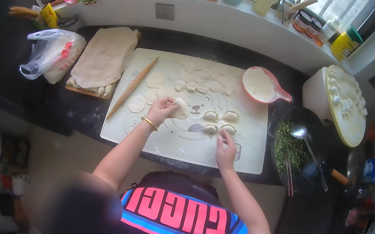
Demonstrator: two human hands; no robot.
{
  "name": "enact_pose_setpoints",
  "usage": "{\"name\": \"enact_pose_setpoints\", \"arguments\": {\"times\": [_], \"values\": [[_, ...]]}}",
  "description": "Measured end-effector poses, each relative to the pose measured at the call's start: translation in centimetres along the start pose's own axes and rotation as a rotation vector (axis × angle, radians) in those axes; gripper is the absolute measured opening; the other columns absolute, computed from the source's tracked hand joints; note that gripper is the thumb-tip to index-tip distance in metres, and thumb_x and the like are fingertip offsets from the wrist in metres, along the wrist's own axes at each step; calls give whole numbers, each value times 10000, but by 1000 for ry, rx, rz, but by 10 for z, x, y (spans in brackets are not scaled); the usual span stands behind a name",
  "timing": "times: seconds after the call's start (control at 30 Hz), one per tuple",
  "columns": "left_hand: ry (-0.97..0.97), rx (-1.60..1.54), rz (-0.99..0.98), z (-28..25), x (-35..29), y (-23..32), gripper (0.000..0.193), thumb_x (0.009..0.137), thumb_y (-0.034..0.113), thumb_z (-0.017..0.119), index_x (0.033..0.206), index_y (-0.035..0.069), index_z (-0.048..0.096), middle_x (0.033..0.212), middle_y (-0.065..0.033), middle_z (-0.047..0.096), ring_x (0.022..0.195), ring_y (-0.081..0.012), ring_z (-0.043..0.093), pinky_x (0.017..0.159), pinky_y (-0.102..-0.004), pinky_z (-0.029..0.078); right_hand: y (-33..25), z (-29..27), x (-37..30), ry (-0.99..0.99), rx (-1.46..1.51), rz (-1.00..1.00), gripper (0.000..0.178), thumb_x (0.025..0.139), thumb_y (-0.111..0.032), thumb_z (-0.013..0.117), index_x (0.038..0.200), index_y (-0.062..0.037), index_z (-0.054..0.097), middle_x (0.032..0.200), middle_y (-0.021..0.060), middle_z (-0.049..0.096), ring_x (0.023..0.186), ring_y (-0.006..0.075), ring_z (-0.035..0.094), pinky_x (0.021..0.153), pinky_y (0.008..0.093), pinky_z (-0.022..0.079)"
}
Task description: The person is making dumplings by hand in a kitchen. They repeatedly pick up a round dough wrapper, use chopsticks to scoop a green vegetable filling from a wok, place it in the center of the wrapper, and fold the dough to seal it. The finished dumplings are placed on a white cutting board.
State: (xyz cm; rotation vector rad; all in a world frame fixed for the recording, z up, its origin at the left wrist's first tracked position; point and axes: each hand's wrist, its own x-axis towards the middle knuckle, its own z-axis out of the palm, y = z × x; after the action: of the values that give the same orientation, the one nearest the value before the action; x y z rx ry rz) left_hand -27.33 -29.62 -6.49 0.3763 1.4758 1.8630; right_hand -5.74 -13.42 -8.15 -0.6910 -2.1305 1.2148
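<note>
My left hand [161, 109] pinches a round dumpling wrapper [180, 110] above the pale kneading mat [162, 146]. Nothing shows in my right hand [225, 151]; its thumb and fingers are a little apart. Its fingertips are right at the nearest of several folded dumplings [228, 129], and I cannot tell whether they touch it. More flat wrappers [136, 103] lie on the mat's left side, by a wooden rolling pin [133, 86]. Small dough pieces [201, 88] are spread along the far part of the mat.
A pink bowl of flour [271, 97] sits at the mat's far right. Beyond it are a pan of chopped green filling [287, 149] with a ladle [309, 151] and chopsticks, and a dumpling-covered lid [347, 107]. A dough sheet [102, 57] and plastic bag [53, 55] stand left.
</note>
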Motion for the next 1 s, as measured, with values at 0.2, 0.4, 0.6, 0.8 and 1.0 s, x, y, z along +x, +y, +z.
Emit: {"name": "enact_pose_setpoints", "arguments": {"times": [0.2,0.4,0.6,0.8,1.0], "values": [[-202,-156,18,37,-26,2,280,871,117,551,1120,-5,510,935,-86,626,833,-144,611,742,-265,509,-50,42,45,-315,833,492,223,859,-170,591,1032,-30,581,935,44,609,792,110,577,702,235,455],[-127,115,47,49,-32,6,266,885,164,543,1033,-53,588,907,-78,629,799,-137,606,703,-276,519,-52,38,48,-190,699,325,140,840,-128,613,939,-32,591,862,29,619,755,90,563,688,224,446],[-199,140,141,56,-38,16,299,866,180,575,1053,-52,593,874,-75,638,794,-120,594,699,-254,499,-70,29,51,-199,614,293,93,822,-75,606,861,8,623,786,43,634,730,104,575,684,237,454],[-377,359,164,72,-34,42,407,812,161,641,1158,-29,542,967,-94,626,837,-106,579,728,-250,479,-98,2,65,-221,285,24,88,799,-44,601,851,18,634,775,77,642,728,123,596,672,246,464],[-451,324,190,101,-35,53,284,861,191,577,1035,-30,610,865,-65,635,806,-105,587,738,-250,482,-98,-27,69,-182,83,-132,86,804,-35,600,867,8,639,770,47,638,697,79,567,635,216,450]]}}
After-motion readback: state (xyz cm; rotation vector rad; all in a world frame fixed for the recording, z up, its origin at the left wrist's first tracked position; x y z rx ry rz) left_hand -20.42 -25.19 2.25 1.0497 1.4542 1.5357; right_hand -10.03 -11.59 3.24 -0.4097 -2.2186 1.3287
